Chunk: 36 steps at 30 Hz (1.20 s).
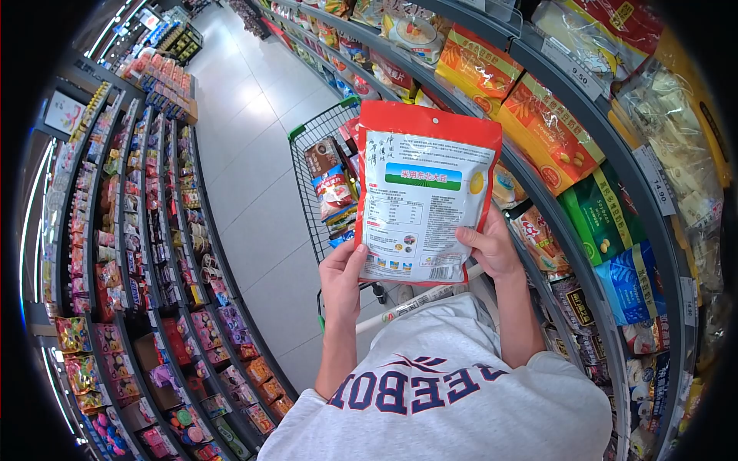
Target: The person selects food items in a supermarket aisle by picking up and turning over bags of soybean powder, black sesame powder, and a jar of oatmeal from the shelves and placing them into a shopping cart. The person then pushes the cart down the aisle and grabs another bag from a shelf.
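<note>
A large red and white food pouch (427,161) is held up in front of my chest, its printed back turned toward me with text, a table and a barcode. My left hand (342,269) grips the lower left corner, thumb on the front face. On the lower right edge, my right hand (493,247) pinches the pouch in the same way, thumb near the small print. Behind the pouch stands a shopping cart (307,142) with several packaged goods in it, among them a red and blue bag (333,194). The pouch hides part of the cart.
Shelves of bagged goods (550,131) rise close on my right, with price tags along their edges. Across the tiled aisle floor (254,161), curved-looking shelves (146,230) hold many small colourful packets on the left. The cart's handle (423,301) is just before my body.
</note>
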### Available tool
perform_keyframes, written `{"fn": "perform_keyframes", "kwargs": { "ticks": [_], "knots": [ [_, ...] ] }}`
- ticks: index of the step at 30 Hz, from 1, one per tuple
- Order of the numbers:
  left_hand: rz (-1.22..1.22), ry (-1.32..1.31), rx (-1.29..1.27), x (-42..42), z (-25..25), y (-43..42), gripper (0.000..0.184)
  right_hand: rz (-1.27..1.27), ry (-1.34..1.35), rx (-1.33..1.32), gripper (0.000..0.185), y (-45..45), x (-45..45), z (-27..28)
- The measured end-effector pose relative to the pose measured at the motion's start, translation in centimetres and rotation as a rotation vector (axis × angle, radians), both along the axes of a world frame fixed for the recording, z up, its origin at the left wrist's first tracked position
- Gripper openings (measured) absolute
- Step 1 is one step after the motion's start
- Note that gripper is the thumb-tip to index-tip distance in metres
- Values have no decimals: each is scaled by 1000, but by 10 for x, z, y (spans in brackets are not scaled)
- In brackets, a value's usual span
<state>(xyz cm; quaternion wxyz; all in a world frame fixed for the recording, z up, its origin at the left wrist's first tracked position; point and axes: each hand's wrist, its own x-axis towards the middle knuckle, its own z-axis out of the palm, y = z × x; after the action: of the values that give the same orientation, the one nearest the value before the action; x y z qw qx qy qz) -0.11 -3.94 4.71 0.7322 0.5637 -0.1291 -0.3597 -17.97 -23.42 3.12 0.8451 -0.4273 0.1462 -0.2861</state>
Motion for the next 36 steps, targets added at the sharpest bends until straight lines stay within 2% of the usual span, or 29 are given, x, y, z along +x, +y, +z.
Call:
{"fn": "perform_keyframes", "kwargs": {
  "ticks": [13,22,33,36],
  "knots": [
    [-27,9,32,0,-4,6,22,-3,-10,4,56,3,-3,3],
    [-320,-136,85,-1,15,4,66,42,19,-74,57,7,-7,10],
    [-303,-178,56,-11,6,8,67,77,54,-100,65,5,-15,6],
    [-307,-148,13,-12,5,10,66,67,25,-71,60,7,-15,9]
  ]
}}
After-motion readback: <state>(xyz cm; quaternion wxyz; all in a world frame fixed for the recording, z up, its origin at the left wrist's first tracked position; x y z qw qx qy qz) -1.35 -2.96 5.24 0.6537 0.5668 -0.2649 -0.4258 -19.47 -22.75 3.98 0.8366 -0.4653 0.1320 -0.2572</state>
